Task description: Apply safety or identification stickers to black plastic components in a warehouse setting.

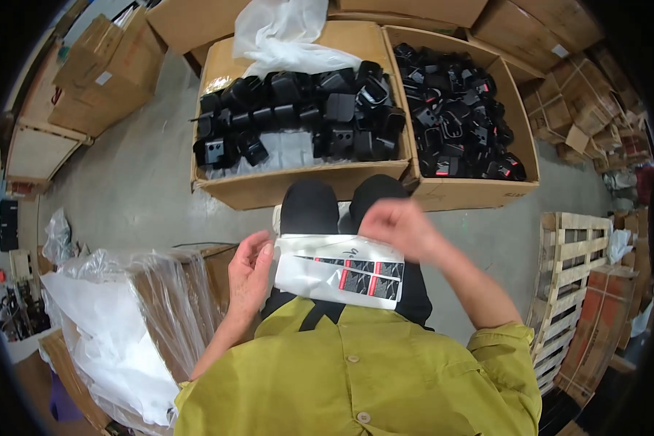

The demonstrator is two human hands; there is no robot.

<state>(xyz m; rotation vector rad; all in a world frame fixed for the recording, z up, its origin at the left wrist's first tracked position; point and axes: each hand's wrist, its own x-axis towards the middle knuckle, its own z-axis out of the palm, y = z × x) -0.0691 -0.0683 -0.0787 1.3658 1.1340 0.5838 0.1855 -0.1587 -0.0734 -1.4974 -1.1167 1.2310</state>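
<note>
A white sheet of black-and-red labels (320, 285) lies across my lap, its left part blank and a handwritten mark near its upper edge. Beside its left end is my left hand (249, 270), thumb and fingers apart and loosely bent, with nothing visible in it. My right hand (400, 227) is over the upper right corner of the sheet, smeared by motion. Its fingers look curled, but whether they hold a label cannot be made out. Ahead of my knees, black plastic parts (283, 89) with curved housings sit in rows in an open cardboard box (291, 190).
To its right, a second cardboard box (479, 195) holds a heap of black parts (454, 116), some with red labels. A plastic-wrapped carton (123, 320) stands close on my left. On the right is a wooden pallet (570, 276). Stacked cartons (581, 102) line the back right.
</note>
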